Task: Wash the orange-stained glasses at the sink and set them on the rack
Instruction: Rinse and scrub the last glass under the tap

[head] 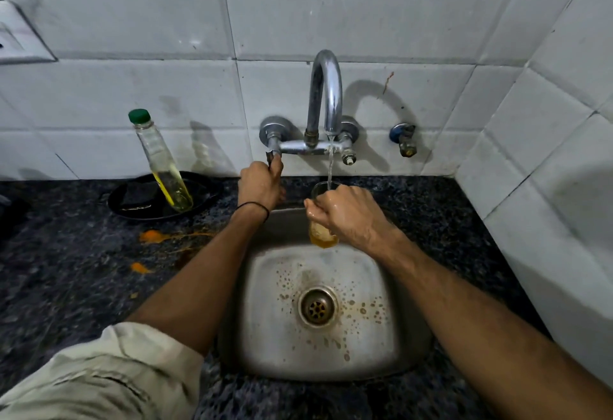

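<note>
My right hand (345, 214) grips a clear glass (322, 235) upright over the steel sink (265, 336); orange-tinted water fills its bottom. A thin stream runs from the curved chrome faucet (326, 88) into the glass's open mouth. My left hand (262, 187) is wrapped round the left tap handle (272, 156), with a black band on its wrist. Orange droplets speckle the basin around the drain (317, 307). No rack and no other glass is in view.
A green-capped bottle of yellow liquid (162, 164) leans in a black dish (159, 195) with a dark scrubber on the left counter. Orange spills (151, 236) mark the dark granite. White tiled walls close off the back and right; a small valve (405, 141) sticks out.
</note>
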The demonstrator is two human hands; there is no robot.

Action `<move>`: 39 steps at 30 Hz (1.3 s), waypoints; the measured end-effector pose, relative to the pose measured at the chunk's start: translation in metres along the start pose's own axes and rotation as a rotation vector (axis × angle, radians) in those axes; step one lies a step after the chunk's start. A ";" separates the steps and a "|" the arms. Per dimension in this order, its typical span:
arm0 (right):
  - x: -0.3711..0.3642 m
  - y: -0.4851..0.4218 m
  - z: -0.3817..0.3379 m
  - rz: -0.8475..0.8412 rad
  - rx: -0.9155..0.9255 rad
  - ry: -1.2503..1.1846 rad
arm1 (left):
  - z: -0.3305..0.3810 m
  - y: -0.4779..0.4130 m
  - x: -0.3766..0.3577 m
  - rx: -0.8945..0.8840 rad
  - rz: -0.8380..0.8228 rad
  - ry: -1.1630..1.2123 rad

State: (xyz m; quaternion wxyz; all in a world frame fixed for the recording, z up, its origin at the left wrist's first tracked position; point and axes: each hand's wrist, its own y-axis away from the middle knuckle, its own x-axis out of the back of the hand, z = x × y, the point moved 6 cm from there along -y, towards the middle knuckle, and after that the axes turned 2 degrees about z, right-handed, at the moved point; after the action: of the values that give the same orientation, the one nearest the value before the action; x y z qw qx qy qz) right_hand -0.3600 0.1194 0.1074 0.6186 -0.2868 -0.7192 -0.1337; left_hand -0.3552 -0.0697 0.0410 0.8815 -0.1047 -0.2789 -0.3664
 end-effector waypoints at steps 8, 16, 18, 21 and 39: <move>0.000 -0.003 0.008 -0.033 -0.039 -0.204 | 0.008 0.060 -0.019 0.025 -0.500 0.402; 0.002 0.005 0.001 -0.204 -0.120 -0.714 | 0.003 0.121 -0.047 -0.069 -1.000 0.630; -0.004 0.005 0.001 -0.190 -0.199 -0.629 | 0.010 0.123 -0.050 -0.048 -0.886 0.601; -0.020 0.008 0.006 -0.166 -0.410 -0.411 | 0.014 0.119 -0.056 -0.179 -0.421 0.249; -0.055 0.034 0.000 -0.391 -0.256 -0.235 | -0.009 0.127 -0.064 -0.288 -0.250 0.213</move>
State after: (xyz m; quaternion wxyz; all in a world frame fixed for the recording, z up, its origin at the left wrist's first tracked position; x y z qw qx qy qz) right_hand -0.3363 0.1327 0.0490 0.4519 -0.2320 -0.8051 -0.3063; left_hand -0.2985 0.0544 0.0000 0.8296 -0.1546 -0.1400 -0.5180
